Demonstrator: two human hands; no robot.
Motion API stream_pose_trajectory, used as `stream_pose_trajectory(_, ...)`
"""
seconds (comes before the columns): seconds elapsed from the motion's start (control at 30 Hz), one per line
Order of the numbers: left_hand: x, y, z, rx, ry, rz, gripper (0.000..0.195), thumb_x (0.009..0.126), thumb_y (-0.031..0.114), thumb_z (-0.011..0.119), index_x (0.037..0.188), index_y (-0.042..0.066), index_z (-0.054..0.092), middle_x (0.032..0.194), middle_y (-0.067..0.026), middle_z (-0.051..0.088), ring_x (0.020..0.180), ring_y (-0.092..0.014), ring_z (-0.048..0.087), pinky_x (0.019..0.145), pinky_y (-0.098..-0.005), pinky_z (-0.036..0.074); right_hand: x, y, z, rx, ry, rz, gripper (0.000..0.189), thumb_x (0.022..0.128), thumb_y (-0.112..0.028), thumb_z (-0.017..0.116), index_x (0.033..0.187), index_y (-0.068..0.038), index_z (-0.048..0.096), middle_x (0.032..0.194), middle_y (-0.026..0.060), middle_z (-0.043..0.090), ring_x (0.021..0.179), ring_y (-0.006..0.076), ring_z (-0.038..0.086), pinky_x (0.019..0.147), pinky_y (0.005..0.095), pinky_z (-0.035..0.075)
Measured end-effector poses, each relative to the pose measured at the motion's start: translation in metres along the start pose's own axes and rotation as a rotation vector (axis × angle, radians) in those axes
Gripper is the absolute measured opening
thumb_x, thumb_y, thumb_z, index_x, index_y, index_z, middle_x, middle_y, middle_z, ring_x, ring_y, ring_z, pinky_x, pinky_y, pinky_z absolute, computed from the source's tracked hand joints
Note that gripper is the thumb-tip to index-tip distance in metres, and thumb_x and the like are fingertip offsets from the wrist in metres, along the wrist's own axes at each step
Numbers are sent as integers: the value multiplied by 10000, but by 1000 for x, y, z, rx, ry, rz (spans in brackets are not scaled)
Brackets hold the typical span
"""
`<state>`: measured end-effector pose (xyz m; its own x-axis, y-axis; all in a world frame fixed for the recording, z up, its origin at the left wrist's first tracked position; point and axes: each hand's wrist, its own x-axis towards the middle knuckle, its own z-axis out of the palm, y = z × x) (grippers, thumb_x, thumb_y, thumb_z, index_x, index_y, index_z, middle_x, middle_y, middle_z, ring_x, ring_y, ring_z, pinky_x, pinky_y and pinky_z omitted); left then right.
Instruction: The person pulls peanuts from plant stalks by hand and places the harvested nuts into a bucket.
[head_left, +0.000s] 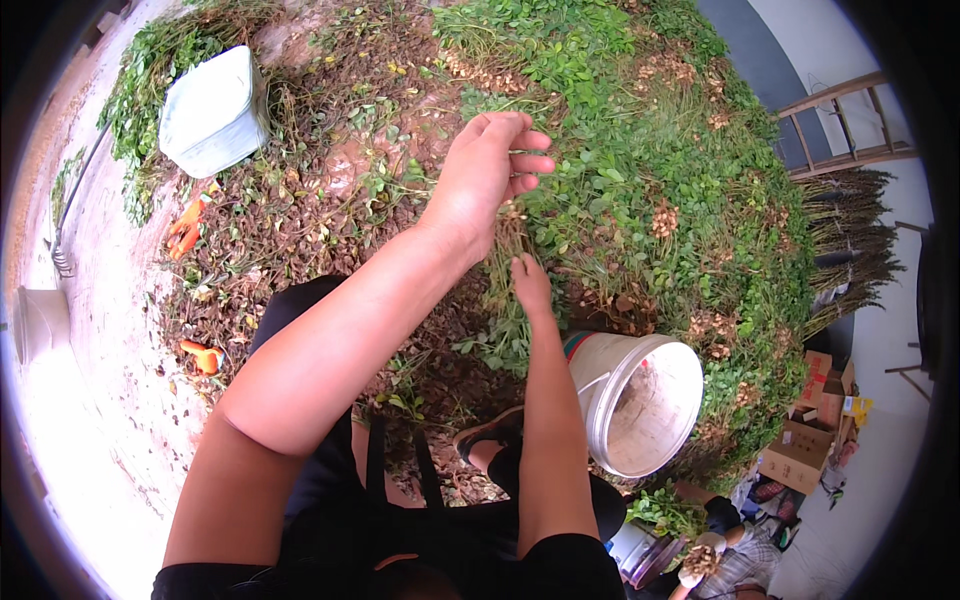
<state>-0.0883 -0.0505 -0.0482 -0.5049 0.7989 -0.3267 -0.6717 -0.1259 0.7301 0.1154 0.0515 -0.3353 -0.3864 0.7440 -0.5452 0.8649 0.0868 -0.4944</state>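
Note:
A pulled peanut plant (499, 289) hangs in front of me, roots up and green leaves down. My right hand (532, 286) is closed around its stems. Raised above the roots, my left hand (499, 161) has loosely curled fingers; its palm side is partly hidden, and I cannot tell whether it holds anything. A white plastic bucket (600, 360) lies tilted by my right forearm, its mouth facing me and a little dirt inside. To the right and ahead spreads a large heap of peanut plants (600, 150), with clusters of peanuts (664, 220) among the leaves.
An upturned white tub (210, 112) rests on plants at the upper left. Orange gloves (187, 229) lie on the leaf-littered ground. Another bucket (43, 322) stands far left. At right are a wooden ladder (847, 127) and cardboard boxes (799, 450). A person (739, 559) at lower right holds peanuts.

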Motion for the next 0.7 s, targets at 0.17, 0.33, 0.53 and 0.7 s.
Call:
stream_pose_trajectory(0.17,-14,-9,0,99,-76,-45,218,947,195,510,1117,59,515,1036,-46,600,882,-132,612,772,-293,479,-100,-25,-98,457,331,-222,313,987,-331,500,1033,-53,635,721,-37,516,591,77,390,590,239,358)
stream_pose_trajectory(0.33,-30,-33,3,385,-158,38,254,912,177,532,1108,16,525,1030,-63,575,945,-143,561,842,-282,438,-212,-56,-162,995,464,-319,295,996,-298,474,1036,-69,656,978,26,686,650,53,412,561,213,339)
stream_pose_trajectory(0.53,-37,-59,10,534,-284,-72,777,926,622,399,1452,57,312,1454,-202,391,1380,-325,303,1139,-469,181,-260,-45,-163,1200,520,123,401,959,-468,494,1141,-120,574,749,-23,539,639,118,544,547,287,485)
stream_pose_trajectory(0.7,-73,-80,30,408,-459,-422,912,879,732,377,1477,48,293,1539,-177,253,1405,-316,254,1144,-458,200,-216,-38,-116,1296,259,-107,242,1005,-281,491,1083,-75,591,902,-9,542,742,87,485,686,223,411)
